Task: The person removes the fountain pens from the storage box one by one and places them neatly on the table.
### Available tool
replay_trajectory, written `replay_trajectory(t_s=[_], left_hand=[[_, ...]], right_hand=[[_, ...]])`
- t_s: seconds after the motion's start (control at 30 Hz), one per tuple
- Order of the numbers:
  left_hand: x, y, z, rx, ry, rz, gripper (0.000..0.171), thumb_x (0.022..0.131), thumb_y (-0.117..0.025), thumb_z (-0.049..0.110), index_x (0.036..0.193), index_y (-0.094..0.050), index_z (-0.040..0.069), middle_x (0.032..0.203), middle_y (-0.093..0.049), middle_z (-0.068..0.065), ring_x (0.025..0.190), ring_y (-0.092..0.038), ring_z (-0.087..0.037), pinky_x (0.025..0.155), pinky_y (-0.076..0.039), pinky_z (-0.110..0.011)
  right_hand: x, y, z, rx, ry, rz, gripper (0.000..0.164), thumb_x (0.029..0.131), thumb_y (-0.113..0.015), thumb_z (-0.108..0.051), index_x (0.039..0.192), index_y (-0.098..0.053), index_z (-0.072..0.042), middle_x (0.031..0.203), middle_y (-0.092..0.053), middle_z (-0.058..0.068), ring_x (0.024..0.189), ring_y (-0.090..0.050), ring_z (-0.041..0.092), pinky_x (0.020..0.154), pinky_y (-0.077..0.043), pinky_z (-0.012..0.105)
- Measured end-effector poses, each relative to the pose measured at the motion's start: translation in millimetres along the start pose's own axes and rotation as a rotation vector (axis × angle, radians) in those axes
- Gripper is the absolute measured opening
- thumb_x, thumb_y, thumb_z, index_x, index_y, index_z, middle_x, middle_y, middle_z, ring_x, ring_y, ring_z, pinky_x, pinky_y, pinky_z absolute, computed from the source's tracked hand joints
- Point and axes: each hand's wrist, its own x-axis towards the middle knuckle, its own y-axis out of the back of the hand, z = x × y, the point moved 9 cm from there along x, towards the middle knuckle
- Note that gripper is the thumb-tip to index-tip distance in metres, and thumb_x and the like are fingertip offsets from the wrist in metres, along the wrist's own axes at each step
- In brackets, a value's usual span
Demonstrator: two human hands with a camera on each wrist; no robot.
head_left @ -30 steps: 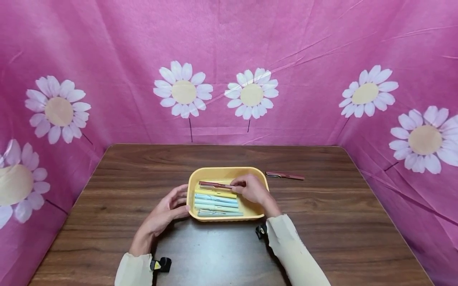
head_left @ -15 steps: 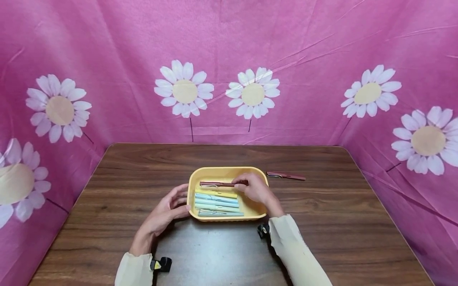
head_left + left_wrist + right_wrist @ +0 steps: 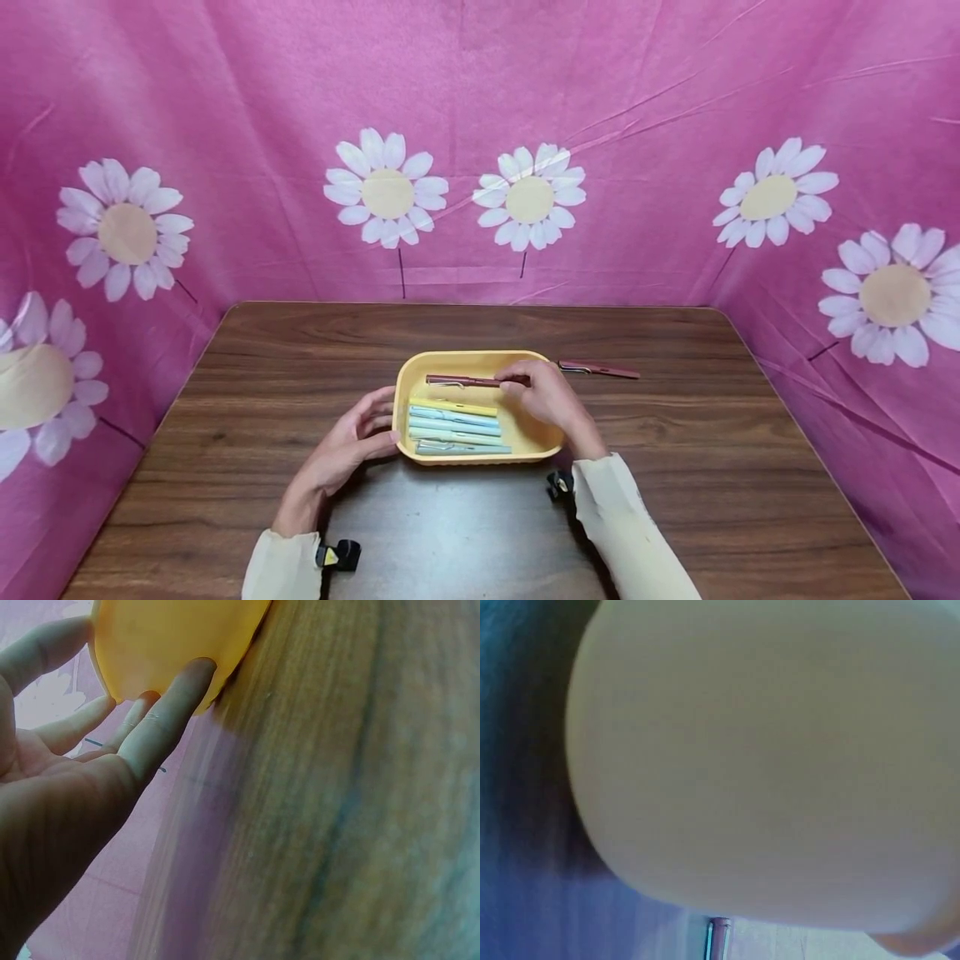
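A yellow rectangular bin (image 3: 480, 461) stands on the table in the head view. My right hand (image 3: 551, 396) reaches inside and pinches the right end of a dark red pen (image 3: 461, 381) near the far wall. In front of it lie a bright yellow pen (image 3: 453, 407) and several pale blue and green pens (image 3: 454, 436), side by side. My left hand (image 3: 341, 446) touches the bin's left end with its fingertips and thumb; the left wrist view shows those fingers (image 3: 169, 716) extended against the bin's outer wall (image 3: 165, 645). In the right wrist view, a large blurred pale surface covers most of the frame.
Another dark red pen (image 3: 600, 369) with a metal clip lies on the wooden table (image 3: 712, 467), just right of the bin's far corner. A pink cloth (image 3: 457, 75) with white daisies rises behind the table and along both sides.
My right hand has shifted right and slightly away from me, bringing the dark red pen along and widening the gap to the yellow pen. My left hand and the bin look unmoved.
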Motion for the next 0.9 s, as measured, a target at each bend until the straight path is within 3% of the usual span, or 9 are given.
replay_trajectory(t_s=[0.47,0.9], left_hand=[[1.2,0.2,-0.7,-0.008,0.002,-0.004,0.07,0.094,-0.063,-0.009,0.154,-0.029,-0.001,0.144,-0.039,-0.034,0.129,-0.047,-0.043,0.092,-0.057,-0.037],[1.0,-0.4,-0.6,-0.011,0.001,-0.011,0.07,0.094,-0.064,-0.007,0.154,-0.029,-0.001,0.144,-0.039,-0.034,0.129,-0.046,-0.043,0.092,-0.057,-0.037]], right_hand=[[-13,34,6,0.005,-0.021,0.109,0.013,0.092,-0.072,-0.004,0.103,-0.08,-0.006,0.102,-0.075,0.007,0.103,-0.069,0.028,0.092,-0.054,0.048],[-23,60,17,-0.03,-0.035,0.187,0.013,0.093,-0.073,-0.004,0.103,-0.08,-0.008,0.102,-0.075,0.008,0.097,-0.068,0.027,0.081,-0.054,0.043]])
